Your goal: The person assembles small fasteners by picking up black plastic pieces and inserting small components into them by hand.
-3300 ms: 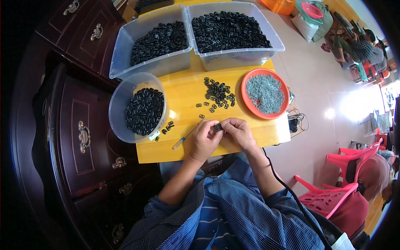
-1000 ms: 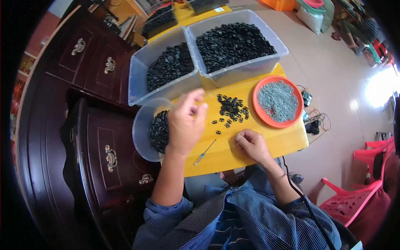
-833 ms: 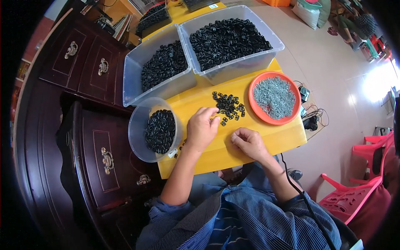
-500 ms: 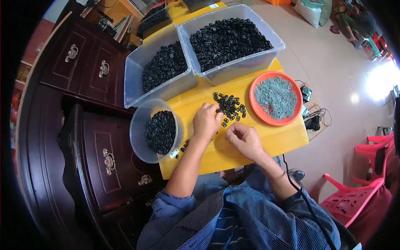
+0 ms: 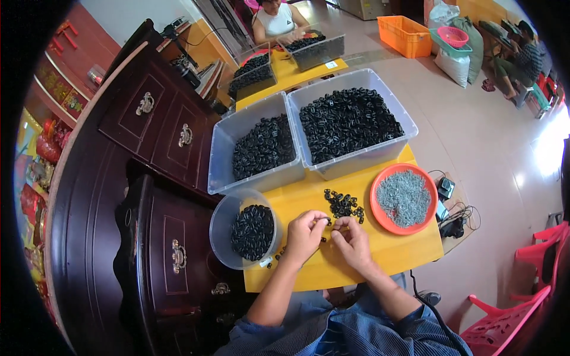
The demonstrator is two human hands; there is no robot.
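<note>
My left hand (image 5: 307, 236), over the yellow table (image 5: 380, 252), pinches a small black oval plastic piece (image 5: 328, 221) between thumb and fingertips. Close beside it on the right, my right hand (image 5: 352, 242) has thumb and fingers drawn together; whatever sits in them is too small to make out. Just beyond both hands lies a loose pile of black pieces (image 5: 341, 204), and a few more are scattered near my left wrist. An orange-red plate (image 5: 374, 199) right of the pile holds thin silvery metal pieces (image 5: 405, 198).
A clear round tub (image 5: 221, 246) of black pieces stands left. Two large clear bins (image 5: 255, 188) full of them stand behind. Dark wooden drawers (image 5: 155, 237) flank the table's left. A person (image 5: 276, 24) sits at the far end. Pink chairs (image 5: 504, 320) stand right.
The view has tilted up, showing the person opposite and an orange crate. My hands have come closer together, and the black piece now shows at my left fingertips.
</note>
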